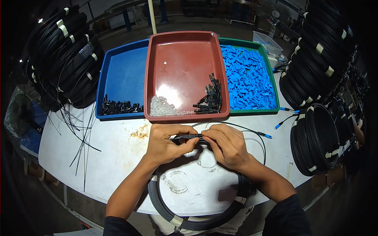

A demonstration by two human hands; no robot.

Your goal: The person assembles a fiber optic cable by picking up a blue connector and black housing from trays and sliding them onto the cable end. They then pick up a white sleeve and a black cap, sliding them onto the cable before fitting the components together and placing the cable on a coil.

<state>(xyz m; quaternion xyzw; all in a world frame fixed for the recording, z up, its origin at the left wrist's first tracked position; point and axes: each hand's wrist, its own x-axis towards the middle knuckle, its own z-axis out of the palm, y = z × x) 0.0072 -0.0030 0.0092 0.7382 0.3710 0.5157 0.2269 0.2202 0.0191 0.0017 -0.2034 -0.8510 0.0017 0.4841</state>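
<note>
My left hand is closed in a pinch around a slim black connector, held just above the table. The fingertips of my right hand meet it from the other side, closed on the black cable at its end; the join is partly covered by fingers. Below both hands lies a large coil of black cable, bound with pale tape and reaching over the table's front edge. A loose length of cable beyond my right hand ends in a blue connector.
A red tray holds white pieces and black parts. It stands between a blue tray with black pieces and a green tray full of blue connectors. Cable coils are stacked left and right.
</note>
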